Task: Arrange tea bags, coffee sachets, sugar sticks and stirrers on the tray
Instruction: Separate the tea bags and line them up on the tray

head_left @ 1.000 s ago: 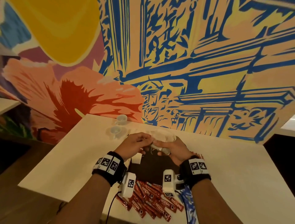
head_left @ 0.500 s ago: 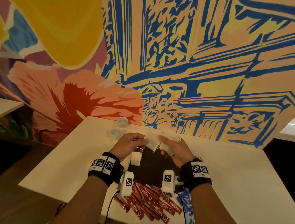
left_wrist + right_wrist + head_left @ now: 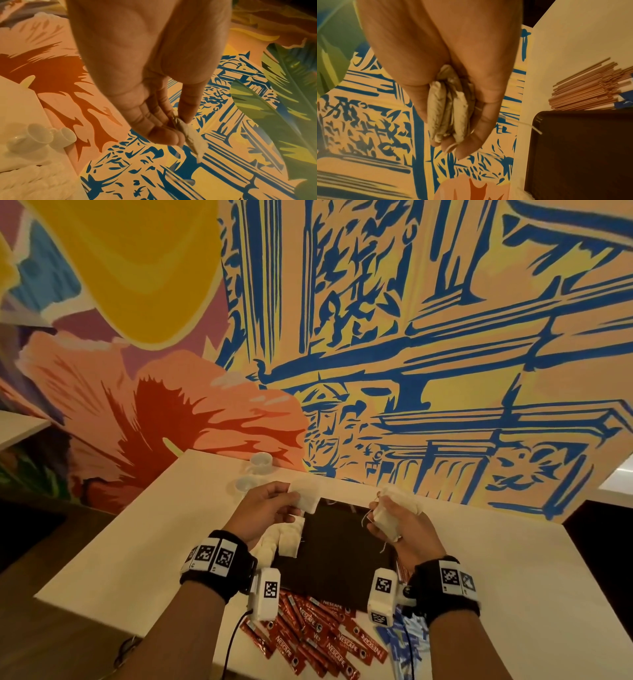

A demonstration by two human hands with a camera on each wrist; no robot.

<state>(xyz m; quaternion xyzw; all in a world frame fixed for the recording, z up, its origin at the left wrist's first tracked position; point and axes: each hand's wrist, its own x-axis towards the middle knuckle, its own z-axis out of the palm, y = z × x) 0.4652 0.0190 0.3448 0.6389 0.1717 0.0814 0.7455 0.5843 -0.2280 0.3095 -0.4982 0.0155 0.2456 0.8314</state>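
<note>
Separating since before, left hand (image 3: 263, 510) pinching one tea bag (image 3: 306, 500), right hand (image 3: 404, 523) clutching bunched tea bags (image 3: 388, 517)

Open dark floor of the tray (image 3: 337, 546) between the left hand (image 3: 262, 510) and right hand (image 3: 404, 529), with bare table (image 3: 496, 583) to the right. Left edge of the tray crowded by loose tea bags (image 3: 282, 539); near edge bordered by coffee sachets (image 3: 318, 635); stirrers (image 3: 587, 92) just beside a tray corner. Two white cups (image 3: 255, 470) at the far left, close to the mural wall (image 3: 411, 354) along the table's back edge.
</note>
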